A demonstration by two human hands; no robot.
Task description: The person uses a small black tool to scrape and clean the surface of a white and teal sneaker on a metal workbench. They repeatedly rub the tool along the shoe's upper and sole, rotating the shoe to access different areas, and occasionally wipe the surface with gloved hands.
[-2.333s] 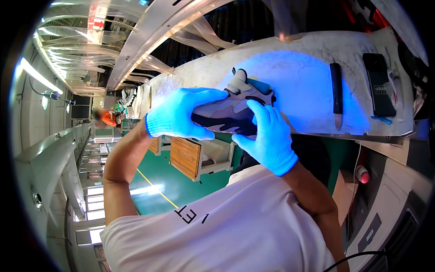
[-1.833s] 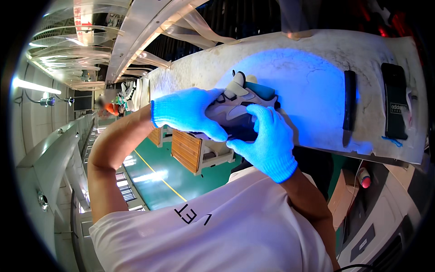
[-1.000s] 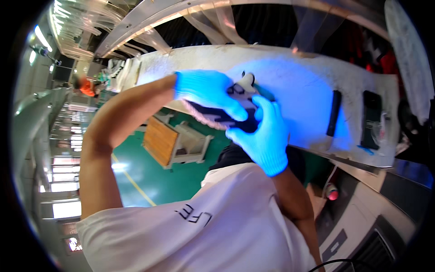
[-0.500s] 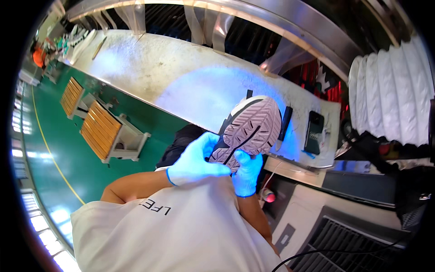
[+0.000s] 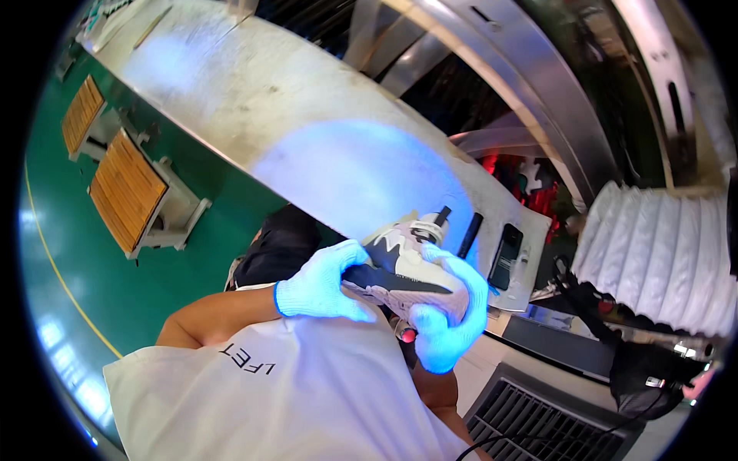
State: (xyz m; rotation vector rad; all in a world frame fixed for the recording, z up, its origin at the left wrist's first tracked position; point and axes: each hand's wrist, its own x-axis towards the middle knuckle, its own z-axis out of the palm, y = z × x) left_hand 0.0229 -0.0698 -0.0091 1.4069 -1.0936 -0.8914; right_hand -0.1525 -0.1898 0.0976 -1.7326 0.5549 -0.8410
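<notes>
A sneaker [image 5: 407,269] in white, grey and black is held in front of my chest, its side facing up and its pale pinkish sole turned toward me. My left hand [image 5: 323,284], in a white glove that glows blue under the light, grips one end of it. Gloved likewise, my right hand [image 5: 459,326] wraps around the other end, fingers over the upper and thumb by the sole. A dark strap or loop [image 5: 443,216] stands up at the shoe's far side. Just beyond the shoe lies a slim black rod-shaped item [image 5: 470,235] on the bench.
The long pale workbench [image 5: 231,84] carries a bluish light patch. A dark phone [image 5: 505,257] lies near its right end. A metal-framed machine with clear plastic strips [image 5: 415,65] stands behind. White ribbed ducting [image 5: 653,257] is at right, slatted wooden stools [image 5: 129,192] at left.
The sneaker has turned from showing its sole to showing its side and upper, and is lower. My right hand has shifted to wrap around its right end. The view has tilted.
</notes>
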